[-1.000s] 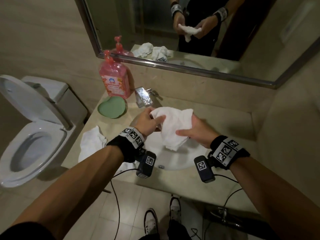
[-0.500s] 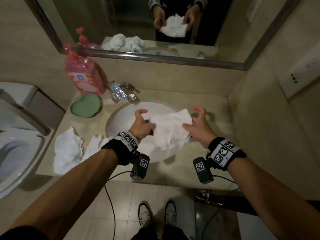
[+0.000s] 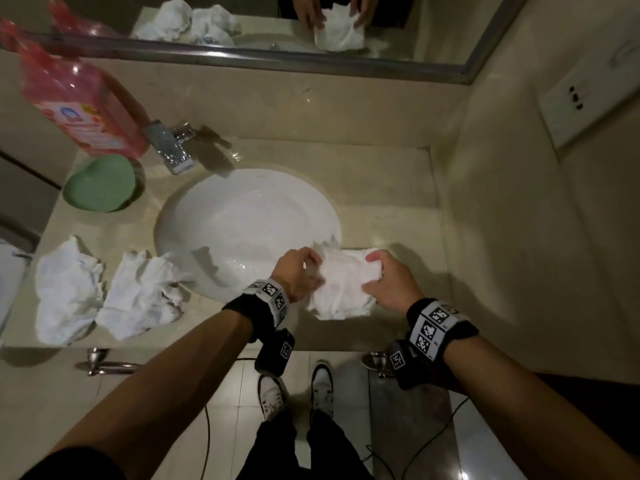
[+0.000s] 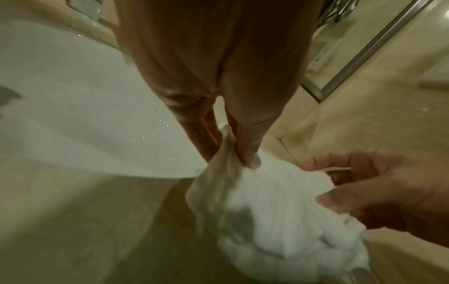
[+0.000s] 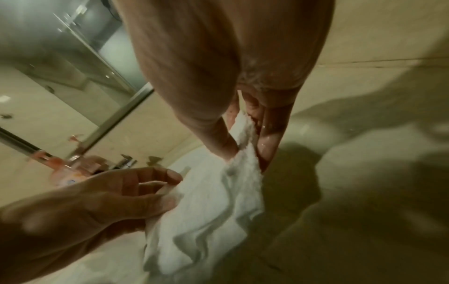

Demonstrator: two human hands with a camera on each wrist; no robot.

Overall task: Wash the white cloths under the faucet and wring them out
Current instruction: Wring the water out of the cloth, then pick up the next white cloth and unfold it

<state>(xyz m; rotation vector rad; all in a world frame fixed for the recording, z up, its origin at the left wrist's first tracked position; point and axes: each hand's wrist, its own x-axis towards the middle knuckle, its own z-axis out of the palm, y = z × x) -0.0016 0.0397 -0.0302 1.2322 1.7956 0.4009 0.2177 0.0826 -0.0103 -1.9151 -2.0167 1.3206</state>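
Both hands hold one white cloth low over the counter at the sink's front right rim. My left hand pinches its left edge between thumb and fingers. My right hand pinches its right edge, as the right wrist view shows at the fingers. The cloth hangs crumpled between them. The chrome faucet stands at the sink's back left with no water running.
Two more crumpled white cloths lie on the counter left of the sink. A pink soap bottle and a green soap dish stand at the back left. A mirror spans the back wall.
Both hands have carried the cloth from above the basin down and to the right, to the counter beside the sink's front rim. The head view has tilted downward.
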